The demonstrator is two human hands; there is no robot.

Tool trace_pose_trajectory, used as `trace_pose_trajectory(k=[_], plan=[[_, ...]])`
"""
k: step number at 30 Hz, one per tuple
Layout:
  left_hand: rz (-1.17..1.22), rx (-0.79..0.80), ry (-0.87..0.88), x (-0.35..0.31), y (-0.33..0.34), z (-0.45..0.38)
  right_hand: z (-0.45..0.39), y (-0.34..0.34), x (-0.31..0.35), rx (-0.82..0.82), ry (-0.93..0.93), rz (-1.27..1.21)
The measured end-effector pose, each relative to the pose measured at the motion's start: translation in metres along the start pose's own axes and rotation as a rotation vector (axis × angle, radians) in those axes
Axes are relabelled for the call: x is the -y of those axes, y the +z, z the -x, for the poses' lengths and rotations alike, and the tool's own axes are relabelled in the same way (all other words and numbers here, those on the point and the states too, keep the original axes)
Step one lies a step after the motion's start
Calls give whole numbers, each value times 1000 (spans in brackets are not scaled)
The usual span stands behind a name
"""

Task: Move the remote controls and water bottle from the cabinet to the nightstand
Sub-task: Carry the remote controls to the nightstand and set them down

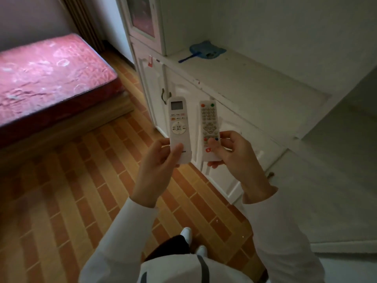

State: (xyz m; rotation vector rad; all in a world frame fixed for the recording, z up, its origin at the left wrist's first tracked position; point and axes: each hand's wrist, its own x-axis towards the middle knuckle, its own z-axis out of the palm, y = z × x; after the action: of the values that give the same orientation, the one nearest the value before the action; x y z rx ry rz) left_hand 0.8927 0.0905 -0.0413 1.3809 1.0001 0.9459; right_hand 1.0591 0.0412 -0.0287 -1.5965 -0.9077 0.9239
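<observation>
My left hand [158,160] grips the lower end of a white remote with a small screen [178,121], held upright in front of me. Beside it, my right hand [230,152] grips the lower end of a slimmer white remote with many small buttons [209,123]. Both remotes hang in the air in front of the white cabinet [234,82], whose top stretches off to the right. No water bottle and no nightstand are in view.
A blue fly swatter [206,51] lies at the far end of the cabinet top. A bed with a pink mattress [51,74] stands at the left. Brick-patterned floor [71,190] lies between bed and cabinet. My feet show at the bottom.
</observation>
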Motion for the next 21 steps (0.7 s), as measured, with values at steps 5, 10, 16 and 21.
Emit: trace_pose_trajectory(k=[5,10,16,21], plan=[[1,-139,-18,4,-33,1,-23,39,3,146,-15,-1],[14,-285,-67,11,-77,-8,-56,94,8,313,-32,30],[21,-487,-76,15,-150,-32,-99,189,23,521,-42,18],[30,-655,-64,12,-228,-50,-131,285,47,703,-81,36]])
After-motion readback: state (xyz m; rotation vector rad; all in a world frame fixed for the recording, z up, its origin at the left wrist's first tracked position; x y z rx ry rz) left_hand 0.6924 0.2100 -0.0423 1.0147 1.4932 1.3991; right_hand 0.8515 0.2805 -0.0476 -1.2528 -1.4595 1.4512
